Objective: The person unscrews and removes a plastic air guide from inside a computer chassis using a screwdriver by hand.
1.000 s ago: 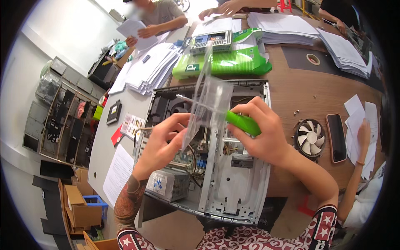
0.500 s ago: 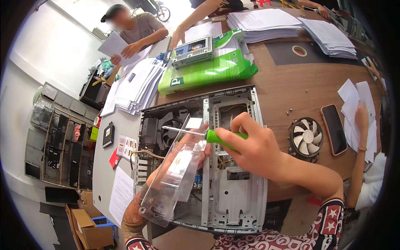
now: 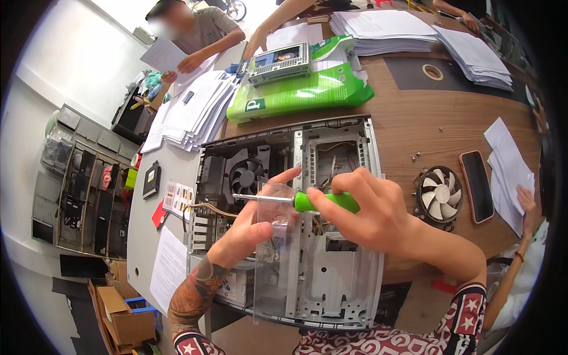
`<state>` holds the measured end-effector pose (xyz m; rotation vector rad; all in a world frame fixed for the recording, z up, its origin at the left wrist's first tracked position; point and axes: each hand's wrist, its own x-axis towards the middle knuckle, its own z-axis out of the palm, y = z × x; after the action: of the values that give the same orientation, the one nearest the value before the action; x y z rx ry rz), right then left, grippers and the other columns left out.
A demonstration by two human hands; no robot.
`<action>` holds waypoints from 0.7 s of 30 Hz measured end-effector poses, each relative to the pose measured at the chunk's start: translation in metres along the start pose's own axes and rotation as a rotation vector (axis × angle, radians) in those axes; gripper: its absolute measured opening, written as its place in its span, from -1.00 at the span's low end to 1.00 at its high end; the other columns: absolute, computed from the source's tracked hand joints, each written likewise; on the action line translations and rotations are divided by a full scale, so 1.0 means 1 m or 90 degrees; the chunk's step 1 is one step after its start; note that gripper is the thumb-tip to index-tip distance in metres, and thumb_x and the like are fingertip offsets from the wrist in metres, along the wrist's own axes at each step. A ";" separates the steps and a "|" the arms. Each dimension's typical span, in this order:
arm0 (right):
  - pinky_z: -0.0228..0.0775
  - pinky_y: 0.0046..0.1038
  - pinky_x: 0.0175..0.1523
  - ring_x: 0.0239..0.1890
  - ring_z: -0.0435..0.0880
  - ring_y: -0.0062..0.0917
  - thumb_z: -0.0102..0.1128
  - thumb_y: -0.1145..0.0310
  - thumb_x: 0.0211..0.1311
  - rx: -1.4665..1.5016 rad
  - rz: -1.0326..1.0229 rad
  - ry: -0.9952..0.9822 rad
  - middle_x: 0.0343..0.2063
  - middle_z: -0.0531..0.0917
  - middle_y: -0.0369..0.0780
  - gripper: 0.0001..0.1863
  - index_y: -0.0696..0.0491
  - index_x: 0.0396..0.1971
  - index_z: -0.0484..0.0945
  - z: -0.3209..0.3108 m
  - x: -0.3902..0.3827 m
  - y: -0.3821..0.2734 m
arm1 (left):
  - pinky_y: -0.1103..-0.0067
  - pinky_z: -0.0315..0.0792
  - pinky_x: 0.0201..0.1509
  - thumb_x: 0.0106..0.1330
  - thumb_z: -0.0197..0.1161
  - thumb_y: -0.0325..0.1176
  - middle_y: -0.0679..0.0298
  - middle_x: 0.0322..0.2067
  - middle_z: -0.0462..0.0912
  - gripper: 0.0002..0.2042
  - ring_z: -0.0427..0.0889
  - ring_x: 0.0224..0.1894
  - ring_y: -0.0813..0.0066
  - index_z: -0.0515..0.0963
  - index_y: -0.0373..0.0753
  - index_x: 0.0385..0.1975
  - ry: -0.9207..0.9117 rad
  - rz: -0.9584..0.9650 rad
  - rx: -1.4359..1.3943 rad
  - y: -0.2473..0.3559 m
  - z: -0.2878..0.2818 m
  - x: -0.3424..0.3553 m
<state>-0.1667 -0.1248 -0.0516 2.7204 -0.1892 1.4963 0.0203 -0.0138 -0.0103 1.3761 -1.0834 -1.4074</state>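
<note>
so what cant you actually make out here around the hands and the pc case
- Head view: the clear plastic bag in the left hand blurs the case parts behind it; its contents are unclear.
- The right hand covers most of the green screwdriver handle.
- Both hands hide the middle of the open computer case.
- The loose screws on the table are too small to count.
</note>
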 end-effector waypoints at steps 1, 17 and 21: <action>0.23 -0.64 -0.61 -0.47 0.45 -0.60 0.28 0.42 -0.18 0.000 -0.001 0.001 -0.39 0.40 -0.29 -0.66 0.02 -0.26 0.59 0.000 0.000 0.000 | 0.64 0.27 -0.17 -0.32 0.28 0.54 0.36 -0.19 0.41 0.37 0.39 -0.25 0.60 -0.11 -0.41 0.37 0.001 0.001 0.000 -0.001 0.000 0.000; 0.24 -0.57 -0.71 -0.68 0.43 -0.63 0.31 0.48 -0.17 0.035 0.065 0.066 -0.47 0.44 -0.28 -0.69 0.10 -0.30 0.55 -0.001 -0.005 0.000 | 0.54 0.46 -0.27 0.01 0.41 -0.14 0.25 -0.43 0.46 -0.23 0.56 -0.37 0.46 0.18 -0.35 0.17 -0.037 -0.032 -0.073 0.001 0.014 -0.022; 0.27 -0.56 -0.69 -0.66 0.46 -0.62 0.32 0.48 -0.16 0.065 0.029 0.058 -0.43 0.46 -0.26 -0.68 0.09 -0.29 0.54 -0.003 -0.004 -0.001 | 0.72 0.29 -0.32 0.00 0.40 -0.44 0.40 -0.35 0.44 -0.48 0.38 -0.34 0.75 0.31 -0.25 -0.03 0.003 0.024 -0.043 -0.001 0.013 -0.027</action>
<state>-0.1708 -0.1233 -0.0534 2.7345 -0.1770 1.6832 0.0078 0.0126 -0.0044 1.3036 -1.0433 -1.4004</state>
